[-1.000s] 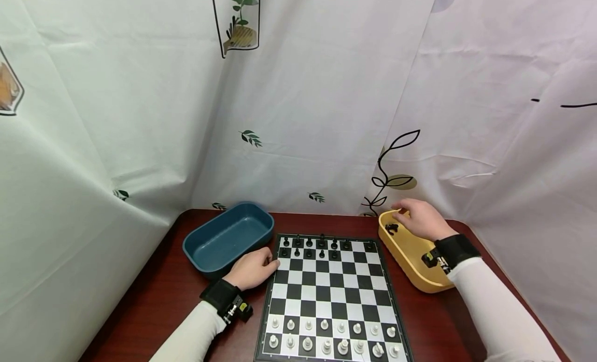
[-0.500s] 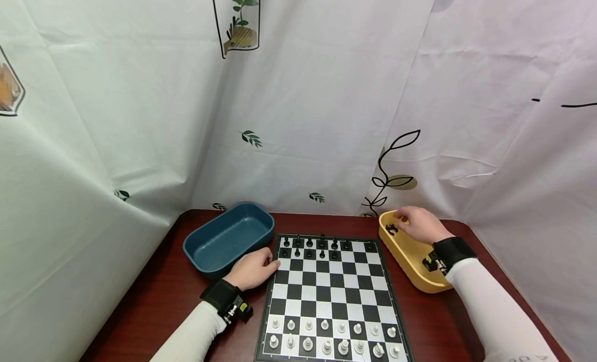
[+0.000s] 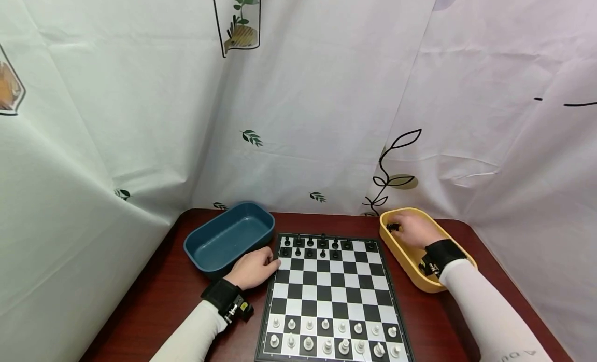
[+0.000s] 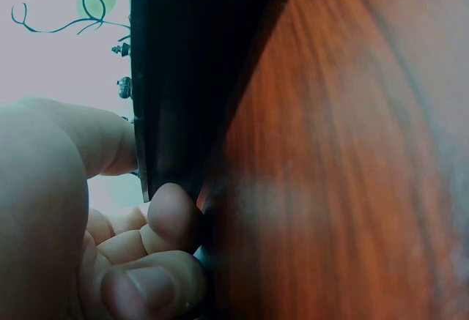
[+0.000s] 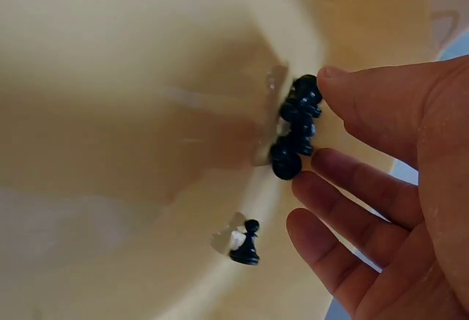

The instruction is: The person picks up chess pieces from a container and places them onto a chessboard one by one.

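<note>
Two hands: you have both at work, one on each side of the chessboard (image 3: 333, 294).
Right hand (image 3: 412, 230): it sits inside the yellow tray (image 3: 410, 258) at the far right of the surface (image 3: 158, 300). In the right wrist view your fingers (image 5: 366, 188) are spread and only lightly bent, their tips just beside a small cluster of black chess pieces (image 5: 295, 126); they close round nothing.
Black pieces in the tray: the cluster lies against the tray's far wall, and one black pawn (image 5: 245, 243) stands apart from it, nearer your palm.
Left hand (image 3: 254, 268): it rests on the surface at the board's left edge, near the far corner. In the left wrist view your curled fingers (image 4: 172, 214) press against the dark board edge (image 4: 183, 78) and the thumb lies over its top, so you grip the board.
Blue tray (image 3: 228, 237): just behind your left hand, touching or nearly touching the board's far-left corner.
Board: black pieces (image 3: 317, 245) fill part of the two far rows; white pieces (image 3: 333, 336) fill the two near rows.
Backdrop: a pale printed curtain (image 3: 303, 92) hangs round the surface.
</note>
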`<state>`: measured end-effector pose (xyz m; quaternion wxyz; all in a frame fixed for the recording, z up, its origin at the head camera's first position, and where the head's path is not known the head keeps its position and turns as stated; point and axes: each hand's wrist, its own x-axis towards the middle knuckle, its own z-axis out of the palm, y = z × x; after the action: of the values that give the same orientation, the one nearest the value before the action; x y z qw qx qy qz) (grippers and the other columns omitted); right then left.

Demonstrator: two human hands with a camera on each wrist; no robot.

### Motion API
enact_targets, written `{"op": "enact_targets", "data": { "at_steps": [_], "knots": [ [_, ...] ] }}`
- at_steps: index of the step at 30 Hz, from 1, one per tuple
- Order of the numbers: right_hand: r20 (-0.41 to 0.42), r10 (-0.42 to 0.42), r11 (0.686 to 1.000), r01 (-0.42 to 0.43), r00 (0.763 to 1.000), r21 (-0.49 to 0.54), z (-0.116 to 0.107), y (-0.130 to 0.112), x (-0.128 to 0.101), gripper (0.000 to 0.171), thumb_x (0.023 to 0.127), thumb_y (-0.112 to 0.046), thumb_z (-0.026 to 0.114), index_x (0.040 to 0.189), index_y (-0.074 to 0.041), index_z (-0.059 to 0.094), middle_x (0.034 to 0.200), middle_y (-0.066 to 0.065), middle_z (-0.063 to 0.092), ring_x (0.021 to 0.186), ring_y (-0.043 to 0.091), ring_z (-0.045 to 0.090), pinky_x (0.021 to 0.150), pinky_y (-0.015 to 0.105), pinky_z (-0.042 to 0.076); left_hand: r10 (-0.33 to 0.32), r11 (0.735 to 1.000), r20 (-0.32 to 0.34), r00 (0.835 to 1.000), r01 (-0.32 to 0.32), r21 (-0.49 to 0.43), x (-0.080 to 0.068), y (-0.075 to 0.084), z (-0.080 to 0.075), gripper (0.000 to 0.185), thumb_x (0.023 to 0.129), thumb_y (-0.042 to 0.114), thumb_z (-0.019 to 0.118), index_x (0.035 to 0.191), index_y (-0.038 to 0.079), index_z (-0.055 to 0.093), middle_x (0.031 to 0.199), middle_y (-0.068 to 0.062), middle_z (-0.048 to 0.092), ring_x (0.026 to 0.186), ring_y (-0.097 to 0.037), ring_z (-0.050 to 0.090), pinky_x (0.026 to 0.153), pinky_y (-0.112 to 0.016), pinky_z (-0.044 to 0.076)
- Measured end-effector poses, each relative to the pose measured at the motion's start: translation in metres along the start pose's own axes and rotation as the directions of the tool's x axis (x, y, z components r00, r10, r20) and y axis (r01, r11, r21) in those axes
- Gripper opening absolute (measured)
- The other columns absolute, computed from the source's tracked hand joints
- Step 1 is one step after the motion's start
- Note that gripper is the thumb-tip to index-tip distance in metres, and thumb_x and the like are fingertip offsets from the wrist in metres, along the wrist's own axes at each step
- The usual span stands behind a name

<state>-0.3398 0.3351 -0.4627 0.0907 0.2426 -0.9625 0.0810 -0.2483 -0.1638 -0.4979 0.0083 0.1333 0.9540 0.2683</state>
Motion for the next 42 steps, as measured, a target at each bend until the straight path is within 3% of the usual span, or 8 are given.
{"op": "enact_targets", "data": {
  "at_steps": [11,19,25,42],
  "knots": [
    [0.03,0.011,1.0,-0.011,1.0,-0.013,0.0068,0.0017,-0.0014,0.031,0.088,-0.002,0.081,0.118,0.002,0.08,0.119,0.02,0.074,0.114,0.043,0.071,0.101,0.059,0.055,0.005,1.0,-0.004,1.0,-0.005,0.001,0.0025,-0.0015,0.0006,0.031,0.107,0.041,0.069,0.084,0.023,0.06,0.07,0.007,0.056,0.061,-0.013,0.051,0.06,-0.035,0.041],
    [0.028,-0.029,0.999,0.03,0.999,-0.018,0.0087,0.0044,0.0,0.024,0.087,0.0,0.084,0.11,-0.004,0.08,0.107,0.01,0.077,0.101,0.034,0.074,0.094,0.056,0.059,0.011,1.0,-0.013,1.0,-0.011,0.005,0.0026,-0.0027,0.0013,0.031,0.107,0.042,0.069,0.084,0.024,0.06,0.07,0.007,0.055,0.06,-0.013,0.051,0.06,-0.035,0.041],
    [0.06,-0.009,1.0,0.01,0.998,-0.022,0.007,0.0028,0.0014,0.02,0.088,0.001,0.084,0.106,-0.006,0.078,0.098,0.004,0.075,0.09,0.025,0.071,0.088,0.053,0.059,0.018,1.0,-0.01,1.0,-0.018,0.005,0.0015,-0.0018,0.0008,0.03,0.107,0.041,0.069,0.084,0.023,0.06,0.07,0.007,0.055,0.061,-0.013,0.051,0.06,-0.035,0.041],
    [0.091,0.042,0.997,-0.047,0.995,0.055,0.0016,0.0044,0.0005,0.025,0.084,0.007,0.077,0.109,0.004,0.075,0.098,0.013,0.076,0.092,0.032,0.071,0.089,0.056,0.058,0.024,1.0,-0.014,1.0,-0.024,0.001,0.0001,-0.003,0.0012,0.031,0.107,0.042,0.069,0.084,0.024,0.059,0.07,0.007,0.055,0.061,-0.013,0.051,0.06,-0.034,0.04]
  ]
}}
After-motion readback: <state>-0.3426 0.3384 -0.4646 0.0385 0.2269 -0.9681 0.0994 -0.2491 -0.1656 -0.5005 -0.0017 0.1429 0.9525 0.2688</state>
